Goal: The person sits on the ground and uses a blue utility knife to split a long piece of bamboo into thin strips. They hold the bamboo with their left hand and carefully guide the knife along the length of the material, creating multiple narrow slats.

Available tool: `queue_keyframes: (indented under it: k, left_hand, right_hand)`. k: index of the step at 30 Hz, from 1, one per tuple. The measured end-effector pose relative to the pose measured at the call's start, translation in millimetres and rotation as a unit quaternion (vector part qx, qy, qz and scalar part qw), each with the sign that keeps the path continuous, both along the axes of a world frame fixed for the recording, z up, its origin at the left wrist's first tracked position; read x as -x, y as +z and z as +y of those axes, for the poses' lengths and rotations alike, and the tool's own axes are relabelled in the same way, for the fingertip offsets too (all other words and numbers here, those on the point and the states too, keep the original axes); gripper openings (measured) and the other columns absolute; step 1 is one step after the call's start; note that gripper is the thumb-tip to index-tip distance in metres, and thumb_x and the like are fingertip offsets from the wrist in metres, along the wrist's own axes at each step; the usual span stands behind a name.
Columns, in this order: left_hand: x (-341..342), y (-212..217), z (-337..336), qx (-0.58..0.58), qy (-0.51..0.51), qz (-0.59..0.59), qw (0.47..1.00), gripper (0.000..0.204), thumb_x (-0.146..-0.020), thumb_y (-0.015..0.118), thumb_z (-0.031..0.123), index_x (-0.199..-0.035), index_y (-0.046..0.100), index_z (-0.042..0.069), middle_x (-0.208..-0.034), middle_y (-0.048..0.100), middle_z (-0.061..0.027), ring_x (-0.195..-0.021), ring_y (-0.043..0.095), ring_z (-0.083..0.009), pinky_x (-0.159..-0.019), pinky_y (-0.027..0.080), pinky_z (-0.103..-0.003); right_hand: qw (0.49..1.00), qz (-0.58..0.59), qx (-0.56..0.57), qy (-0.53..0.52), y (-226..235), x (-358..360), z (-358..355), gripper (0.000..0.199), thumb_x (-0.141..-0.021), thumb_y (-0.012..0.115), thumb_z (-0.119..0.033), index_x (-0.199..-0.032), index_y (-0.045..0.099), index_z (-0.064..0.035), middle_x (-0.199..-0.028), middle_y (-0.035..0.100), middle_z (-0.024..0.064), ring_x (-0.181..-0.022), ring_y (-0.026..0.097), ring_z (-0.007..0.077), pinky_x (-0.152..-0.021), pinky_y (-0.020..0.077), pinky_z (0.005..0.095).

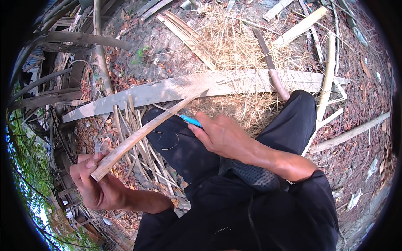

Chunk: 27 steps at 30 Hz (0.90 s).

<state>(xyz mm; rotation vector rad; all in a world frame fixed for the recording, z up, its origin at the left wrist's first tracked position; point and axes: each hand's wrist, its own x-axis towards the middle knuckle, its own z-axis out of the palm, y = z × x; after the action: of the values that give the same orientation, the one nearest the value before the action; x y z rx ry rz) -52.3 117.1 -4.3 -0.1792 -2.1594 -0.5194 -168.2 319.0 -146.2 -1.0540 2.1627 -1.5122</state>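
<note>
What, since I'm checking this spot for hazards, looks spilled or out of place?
Pale shavings lie strewn around the plank, looking spilled; a brown-handled machete slants across it, oddly close to the right knee.

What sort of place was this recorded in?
Probably an outdoor yard where wood gets cut: there are pale straw-like shavings, a long grey plank and green foliage at the left edge.

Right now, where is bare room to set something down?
The plank looks bare left of the held slat; beyond, so does most ground between the long pole and split strips. Crowded: the straw pile and the stick bundle beside the left leg.
</note>
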Motion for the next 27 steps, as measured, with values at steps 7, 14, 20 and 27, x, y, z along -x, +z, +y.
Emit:
queue_keyframes:
  k: [7, 14, 20, 27]
  left_hand:
    - [-6, -2, 6, -0.015, -0.042, -0.037, 0.998, 0.02, -0.095, 0.057, 0.01, -0.106, 0.062, -0.006, -0.094, 0.055, -0.0147, -0.081, 0.055, -0.0251, -0.066, 0.057, -0.036]
    - [2, 2, 18, 0.001, -0.031, -0.036, 0.999, 0.023, -0.095, 0.057, 0.015, -0.106, 0.061, -0.005, -0.091, 0.055, -0.0153, -0.078, 0.055, -0.0257, -0.063, 0.056, -0.034]
    - [1, 1, 16, 0.002, -0.001, -0.035, 0.999, 0.025, -0.096, 0.057, 0.017, -0.104, 0.062, -0.006, -0.089, 0.056, -0.0152, -0.078, 0.054, -0.0246, -0.069, 0.054, -0.035]
    - [-1, 0, 8, -0.004, 0.01, -0.025, 1.0, 0.023, -0.094, 0.058, 0.01, -0.103, 0.062, -0.011, -0.095, 0.056, -0.0157, -0.087, 0.056, -0.0263, -0.076, 0.055, -0.035]
  right_hand:
    - [0.991, -0.043, -0.107, -0.07, -108, 9, 11, 0.027, -0.099, 0.05, -0.023, -0.093, 0.054, 0.0033, -0.052, 0.053, 0.0227, -0.047, 0.055, 0.0416, -0.047, 0.042, 0.0475]
    - [0.978, -0.111, -0.167, -0.061, -119, 11, -1, 0.034, -0.099, 0.047, -0.028, -0.099, 0.055, 0.0054, -0.055, 0.056, 0.024, -0.049, 0.057, 0.0421, -0.048, 0.0455, 0.0505]
    - [0.993, -0.027, -0.065, -0.097, -147, -2, -13, 0.033, -0.101, 0.046, -0.025, -0.095, 0.054, 0.0071, -0.044, 0.05, 0.0125, -0.035, 0.047, 0.0239, -0.034, 0.0356, 0.0416]
    - [0.981, -0.128, -0.143, -0.041, -151, 18, -17, 0.035, -0.103, 0.04, -0.024, -0.103, 0.054, 0.008, -0.05, 0.054, 0.0103, -0.039, 0.051, 0.023, -0.034, 0.0387, 0.0385]
